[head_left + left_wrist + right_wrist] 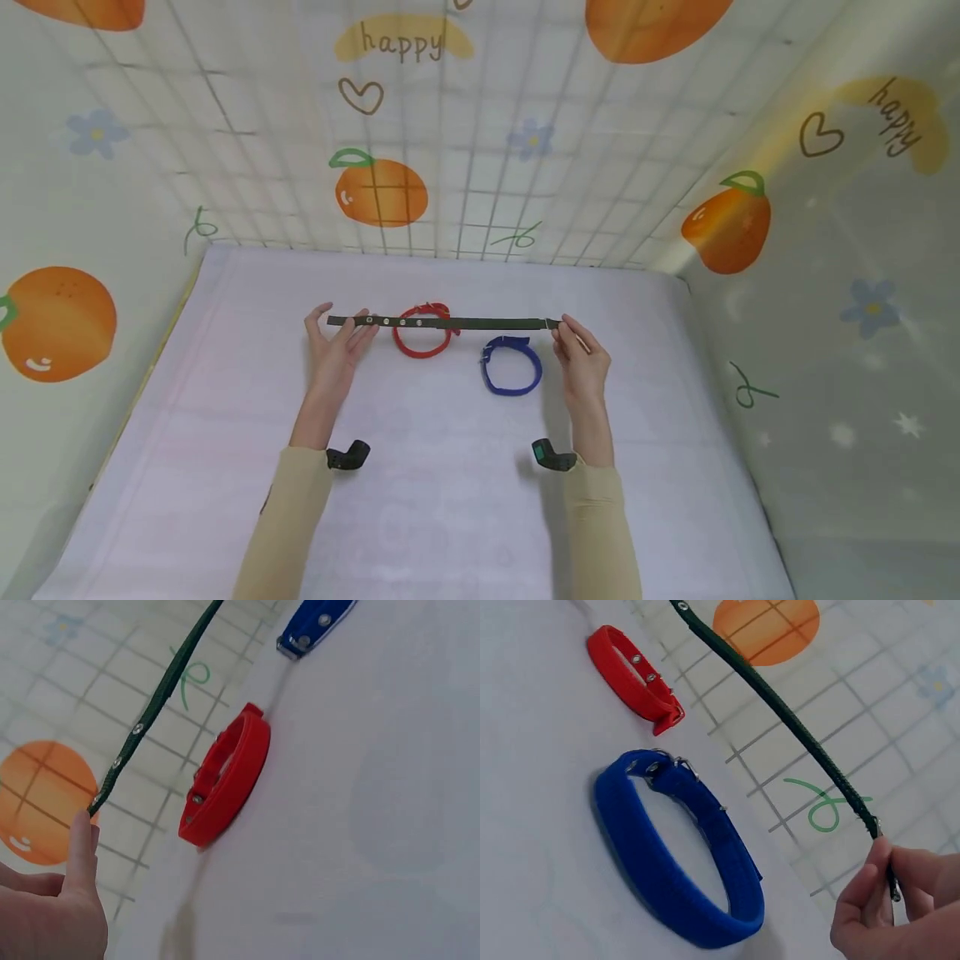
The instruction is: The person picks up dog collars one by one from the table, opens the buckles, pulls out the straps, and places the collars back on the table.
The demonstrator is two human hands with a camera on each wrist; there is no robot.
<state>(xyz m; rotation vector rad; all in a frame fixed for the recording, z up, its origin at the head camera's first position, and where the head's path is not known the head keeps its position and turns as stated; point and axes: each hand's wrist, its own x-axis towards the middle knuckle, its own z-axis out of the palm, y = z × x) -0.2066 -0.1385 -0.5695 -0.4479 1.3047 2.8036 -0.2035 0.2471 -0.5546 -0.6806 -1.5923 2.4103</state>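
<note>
A dark green collar (487,323) is stretched out straight and level between both hands, its metal eyelets toward the left end. My left hand (333,358) holds the eyelet end with its fingers; in the left wrist view a finger (81,851) lies against that end. At the other end, my right hand (583,358) pinches the collar by its buckle end between thumb and fingers, and bits of metal show there in the right wrist view. Behind the strap in the head view, a red collar (422,355) stands buckled into a ring. A blue collar (512,392), also a closed ring, stands nearer the right hand.
White cloth covers the table (450,517). At the back rises a wire grid (480,183) behind a sheet printed with oranges, and patterned sheets hang on both sides. A small black camera (348,455) sits at the left wrist, another black camera (553,455) at the right.
</note>
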